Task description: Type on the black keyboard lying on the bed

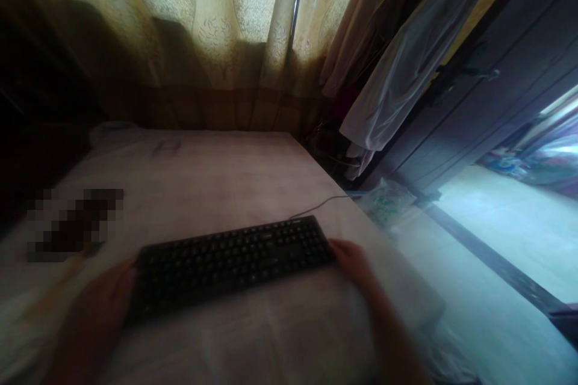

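Black keyboard (235, 261) over a cloth-covered surface (226, 174), its ends pinched by the left hand (106, 295) and right hand (354, 261); whether it is lifted, I cannot tell. The cable (318, 204), running to the surface's edge, might snag and tug one end loose.

The computer keyboard (235, 261) looks like matt plastic, the sheet (235, 174) matt cloth, the curtain (214, 36) figured cloth, the bag (385, 203) crinkled clear plastic, the floor (483, 240) smooth.

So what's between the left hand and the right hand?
The black keyboard: in the head view it spans the stretch from the left hand to the right hand, one hand at each short end.
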Available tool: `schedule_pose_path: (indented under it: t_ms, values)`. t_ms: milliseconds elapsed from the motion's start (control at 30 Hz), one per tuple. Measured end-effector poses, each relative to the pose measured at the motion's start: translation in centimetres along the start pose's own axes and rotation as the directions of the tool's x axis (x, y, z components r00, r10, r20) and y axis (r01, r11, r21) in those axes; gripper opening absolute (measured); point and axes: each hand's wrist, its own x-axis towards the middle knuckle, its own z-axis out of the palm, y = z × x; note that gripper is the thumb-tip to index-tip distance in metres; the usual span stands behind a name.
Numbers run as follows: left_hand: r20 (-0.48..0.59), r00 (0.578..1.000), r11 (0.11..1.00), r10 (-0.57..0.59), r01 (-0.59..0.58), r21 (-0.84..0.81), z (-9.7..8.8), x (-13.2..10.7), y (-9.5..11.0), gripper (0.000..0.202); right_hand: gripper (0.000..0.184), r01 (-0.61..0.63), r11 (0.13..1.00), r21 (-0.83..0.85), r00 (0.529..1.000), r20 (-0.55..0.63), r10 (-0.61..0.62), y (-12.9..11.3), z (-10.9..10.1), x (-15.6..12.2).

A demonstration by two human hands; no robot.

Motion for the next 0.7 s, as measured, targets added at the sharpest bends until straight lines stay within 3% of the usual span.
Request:
schedule_pose_path:
  t_ms: [433,700]
  values:
    - [0.008,1.0,1.0,-0.005,0.005,-0.013,-0.1,0.0,0.1,0.06,0.036,0.02,1.0,-0.001,0.998,-0.062,-0.02,-0.2,-0.3,-2.8]
    - [0.018,1.0,1.0,-0.021,0.021,-0.016,-0.4,-0.5,0.7,0.048,0.032,0.187,0.964,0.187,0.982,-0.037,-0.184,-5.3,-0.7,-3.5]
